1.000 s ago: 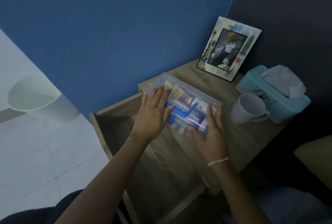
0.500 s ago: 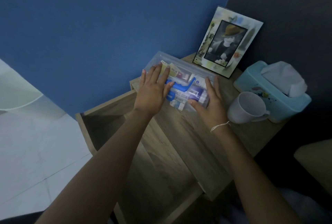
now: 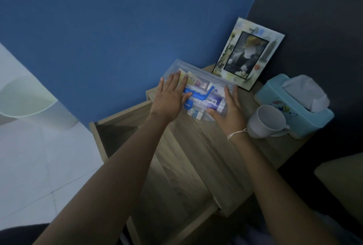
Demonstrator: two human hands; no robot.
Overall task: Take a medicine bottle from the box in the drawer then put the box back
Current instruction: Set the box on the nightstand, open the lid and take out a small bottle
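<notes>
A clear plastic medicine box (image 3: 206, 83) with a blue handle lies on the back of the wooden nightstand top (image 3: 265, 152), against the blue wall. Several packets and tubes show through its lid; I cannot pick out a bottle among them. My left hand (image 3: 170, 99) lies flat over the box's left end, fingers spread on the lid. My right hand (image 3: 229, 111) grips the box's right end, thumb at the front edge. The drawer (image 3: 98, 140) below stands pulled out, and its wooden floor shows between my forearms.
A white mug (image 3: 265, 122) stands just right of my right wrist, with a teal tissue box (image 3: 306, 119) behind it. A photo frame (image 3: 248, 54) leans in the corner behind the box. A white bin (image 3: 29, 103) sits on the floor at the left.
Both hands have carried the box up from over the open drawer and back onto the nightstand top, towards the wall.
</notes>
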